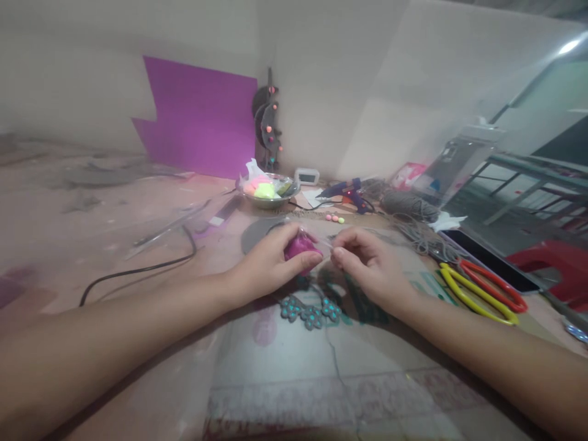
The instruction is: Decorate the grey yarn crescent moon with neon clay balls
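Observation:
My left hand (pixel 280 254) is closed round a small packet of magenta modelling clay (pixel 302 244), thumb lying across its front. From the packet a thin strip of clear plastic (pixel 325 242) runs to the right. My right hand (pixel 361 260) pinches the end of that strip between thumb and fingertips. Just below the hands, a grey flower ornament (pixel 313 315) with turquoise dots lies on a printed cardboard sheet (pixel 275 367). Behind my left hand, a grey disc (pixel 250 236) is partly hidden.
Behind the hands are a metal bowl (pixel 269 201) of coloured clay packets, small clay balls (pixel 335 218) and a glue gun (pixel 351 195). Grey yarn (pixel 407 205), yellow-and-red-handled scissors (pixel 478 294) and a phone (pixel 491 260) lie right. A black cable (pixel 138 269) crosses the left side.

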Available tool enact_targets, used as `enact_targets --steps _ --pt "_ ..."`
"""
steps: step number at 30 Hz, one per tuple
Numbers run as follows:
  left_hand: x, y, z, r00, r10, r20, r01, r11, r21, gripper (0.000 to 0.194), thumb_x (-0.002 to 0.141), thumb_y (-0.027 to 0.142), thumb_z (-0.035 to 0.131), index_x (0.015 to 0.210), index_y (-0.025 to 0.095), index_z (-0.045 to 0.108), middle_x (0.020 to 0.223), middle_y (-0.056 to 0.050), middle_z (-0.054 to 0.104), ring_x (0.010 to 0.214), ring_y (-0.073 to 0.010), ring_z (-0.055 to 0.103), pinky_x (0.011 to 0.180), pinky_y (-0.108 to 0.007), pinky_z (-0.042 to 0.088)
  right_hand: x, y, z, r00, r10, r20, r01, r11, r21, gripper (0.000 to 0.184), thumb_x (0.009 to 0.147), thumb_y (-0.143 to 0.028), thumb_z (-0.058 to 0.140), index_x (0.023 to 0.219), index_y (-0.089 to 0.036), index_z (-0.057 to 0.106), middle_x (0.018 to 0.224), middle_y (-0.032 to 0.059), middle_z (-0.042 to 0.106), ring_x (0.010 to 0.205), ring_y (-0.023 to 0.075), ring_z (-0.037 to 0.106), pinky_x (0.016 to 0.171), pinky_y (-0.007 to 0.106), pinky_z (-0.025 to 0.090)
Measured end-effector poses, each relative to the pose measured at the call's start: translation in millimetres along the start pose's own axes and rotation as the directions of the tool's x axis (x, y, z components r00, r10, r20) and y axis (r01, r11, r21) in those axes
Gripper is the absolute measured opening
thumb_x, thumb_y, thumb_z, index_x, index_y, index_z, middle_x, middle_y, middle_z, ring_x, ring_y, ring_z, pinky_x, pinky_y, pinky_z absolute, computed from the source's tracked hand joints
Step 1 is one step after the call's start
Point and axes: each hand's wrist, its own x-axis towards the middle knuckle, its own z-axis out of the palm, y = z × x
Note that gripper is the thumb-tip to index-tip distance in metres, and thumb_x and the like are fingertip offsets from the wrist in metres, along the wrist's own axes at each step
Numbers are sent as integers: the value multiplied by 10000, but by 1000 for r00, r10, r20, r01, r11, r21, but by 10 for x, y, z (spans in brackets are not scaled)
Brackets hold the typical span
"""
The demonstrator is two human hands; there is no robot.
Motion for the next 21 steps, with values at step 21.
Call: enact_targets --steps 21 --pt "30 -13 2 995 -71 76 87 971 -223 285 922 446 562 937 174 644 885 -25 677 809 -176 617 738 -290 495 23 -45 7 979 184 88 -201 944 260 308 885 -496 605 780 -213 544 634 -36 523 559 114 465 523 245 389"
